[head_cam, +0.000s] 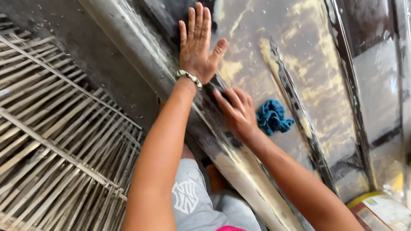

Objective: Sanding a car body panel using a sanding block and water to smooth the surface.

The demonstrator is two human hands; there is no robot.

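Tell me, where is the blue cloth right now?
The blue cloth lies crumpled on the wet panel, just right of the right hand.

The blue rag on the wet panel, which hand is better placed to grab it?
Probably the right hand: it lies beside the blue rag. The left hand is pressed flat farther up the panel.

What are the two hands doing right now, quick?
Left hand: open, flat on the wet panel, holding nothing.
Right hand: open, fingers pressing the panel, holding nothing; blue cloth lies beside it.
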